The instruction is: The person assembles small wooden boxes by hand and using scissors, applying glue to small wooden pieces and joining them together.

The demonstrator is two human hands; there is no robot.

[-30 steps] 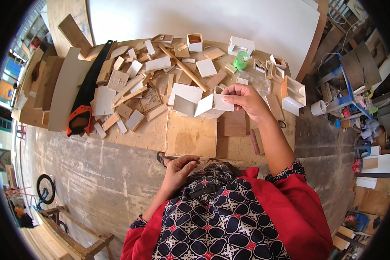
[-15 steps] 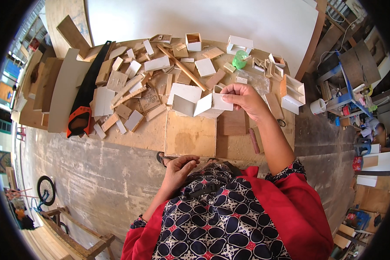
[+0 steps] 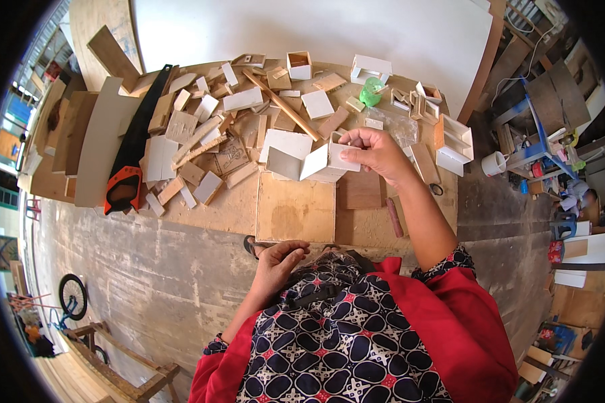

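A small white wooden box with angled panels (image 3: 316, 161) stands at the far edge of a square plywood board (image 3: 296, 208). My right hand (image 3: 375, 153) pinches its right end between thumb and fingers; the fingertips behind the panel are partly hidden. Close to my waist, over the near edge of the board, my left hand (image 3: 279, 264) is loosely curled, with nothing showing in it. Right of the board lie a brown wooden panel (image 3: 360, 191) and a dark reddish stick (image 3: 394, 217).
Wood offcuts (image 3: 202, 127) crowd the table's left and middle. A handsaw (image 3: 131, 154) with an orange-black handle lies at left. Back right are a green plastic cup (image 3: 370, 92), small wooden boxes (image 3: 454, 138) and a dark ring (image 3: 436, 189). A white sheet (image 3: 316, 30) spans the far side.
Almost nothing differs. My right hand has shifted very slightly on the white box; my left hand keeps its place.
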